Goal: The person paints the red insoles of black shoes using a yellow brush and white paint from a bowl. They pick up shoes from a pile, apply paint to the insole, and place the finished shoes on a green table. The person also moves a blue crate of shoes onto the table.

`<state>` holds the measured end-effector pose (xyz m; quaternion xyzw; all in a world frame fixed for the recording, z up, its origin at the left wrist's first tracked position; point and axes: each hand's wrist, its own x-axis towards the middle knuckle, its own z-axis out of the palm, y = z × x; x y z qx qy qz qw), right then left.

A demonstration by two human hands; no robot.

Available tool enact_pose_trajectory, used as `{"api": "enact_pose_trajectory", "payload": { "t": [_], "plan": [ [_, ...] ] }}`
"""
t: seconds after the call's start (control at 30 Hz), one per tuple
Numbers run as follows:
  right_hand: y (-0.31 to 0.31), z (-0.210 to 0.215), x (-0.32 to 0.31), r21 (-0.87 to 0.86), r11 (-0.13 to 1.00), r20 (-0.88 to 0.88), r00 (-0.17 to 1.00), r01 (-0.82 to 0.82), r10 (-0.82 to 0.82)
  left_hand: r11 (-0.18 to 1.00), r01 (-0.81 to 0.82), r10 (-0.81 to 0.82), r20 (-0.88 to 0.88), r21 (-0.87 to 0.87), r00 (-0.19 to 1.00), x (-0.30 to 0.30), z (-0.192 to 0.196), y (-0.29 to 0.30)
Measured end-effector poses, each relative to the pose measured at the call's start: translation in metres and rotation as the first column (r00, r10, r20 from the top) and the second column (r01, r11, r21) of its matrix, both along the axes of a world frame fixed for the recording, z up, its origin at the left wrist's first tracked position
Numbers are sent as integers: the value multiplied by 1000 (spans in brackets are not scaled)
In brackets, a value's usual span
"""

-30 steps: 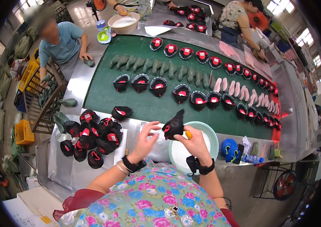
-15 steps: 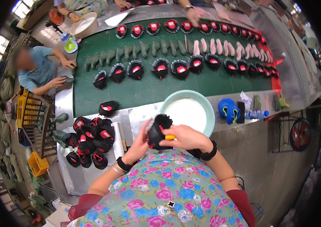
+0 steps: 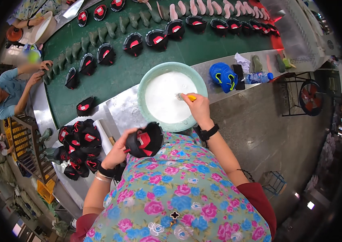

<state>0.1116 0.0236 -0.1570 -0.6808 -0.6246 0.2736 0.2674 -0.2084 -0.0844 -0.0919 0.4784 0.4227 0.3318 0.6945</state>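
My left grip (image 3: 117, 150) is closed around one side of the upper (image 3: 144, 141), which sits tilted before my apron (image 3: 171, 185), near the round basin (image 3: 143, 97)'s rim. My right grip (image 3: 200, 109) holds the brush (image 3: 192, 97) inside that rim; I can't tell whether its tip touches the white liquid (image 3: 169, 86). The upper is matte black, jagged-edged, with red inside; the basin, smooth pale green. Shiny metal desk (image 3: 126, 109) runs left to a heap (image 3: 83, 146) of black-and-red uppers, and the flat green belt (image 3: 112, 84) lies beyond.
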Motion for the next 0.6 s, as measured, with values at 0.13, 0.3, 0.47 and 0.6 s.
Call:
{"api": "enact_pose_trajectory", "payload": {
  "t": [0.13, 0.3, 0.47, 0.6],
  "plan": [
    [-6, -42, -2, -23, 999, -11, 999, -36, 35, 893, -203, 278, 138, -403, 951, 13, -28, 7],
    [-10, -51, 0, -56, 998, -5, 1000, -13, 13, 804, -223, 369, 168, -551, 914, 27, -60, 15],
    [-10, 21, -4, 53, 998, -118, 993, 33, -26, 793, -241, 421, 218, -559, 880, 29, -62, 31],
    [-9, 64, -14, 17, 1000, -386, 923, 4, 2, 836, -171, 341, 250, -521, 906, 41, -58, 47]
  ]
}}
